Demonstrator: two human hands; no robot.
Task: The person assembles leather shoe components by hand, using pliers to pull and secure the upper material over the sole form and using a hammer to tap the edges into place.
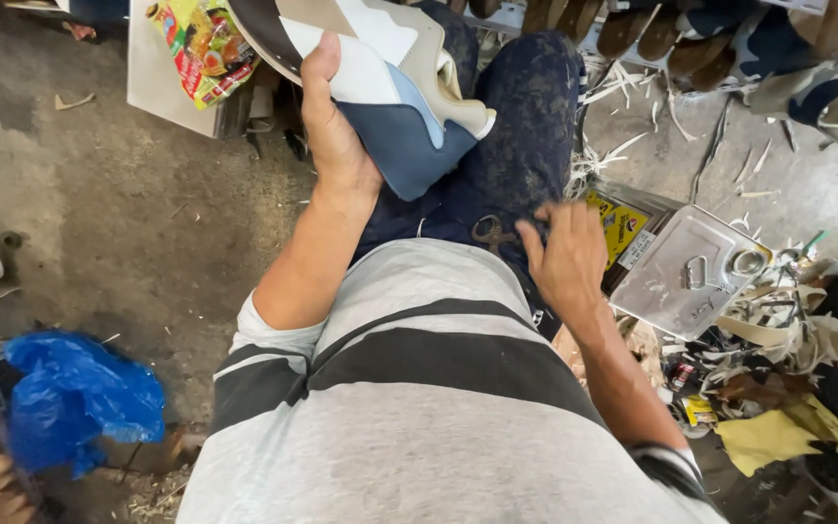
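My left hand (334, 121) grips a shoe upper (395, 92) made of white, beige, light blue and navy panels, holding it up above my left knee. My right hand (564, 257) rests low on my lap over dark patterned trousers, fingers curled and spread, touching or just beside a pair of small scissors (490, 232) that lie on my thigh. Whether the fingers hold the scissors I cannot tell. My grey and black striped shirt fills the lower middle.
A flat metal can (686, 272) lies at my right beside a yellow box (618, 225), scraps and a yellow cloth (778, 437). A blue plastic bag (75, 398) sits lower left. Finished shoe parts (729, 39) line the top right. A colourful packet (204, 44) lies top left.
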